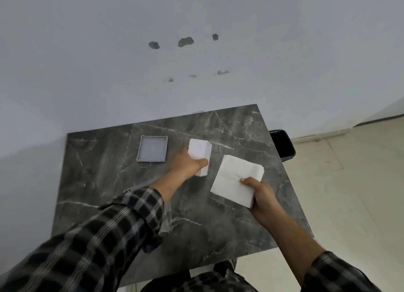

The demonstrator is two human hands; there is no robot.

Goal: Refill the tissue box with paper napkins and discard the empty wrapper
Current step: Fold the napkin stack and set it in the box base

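Note:
On the dark marble table (109, 182) my left hand (188, 163) grips a white box-shaped object (200, 151), most likely the tissue box body, near the table's middle. My right hand (260, 193) holds a stack of white paper napkins (234, 180) by its near right corner, just above the tabletop. A grey square lid or tray (152, 148) lies flat to the left of the white box. A clear plastic wrapper (165, 222) seems to lie on the table beside my left sleeve, partly hidden.
A black waste bin (282, 146) stands on the floor off the table's right edge. A pale wall runs behind the table. Light floor tiles (349, 193) extend to the right.

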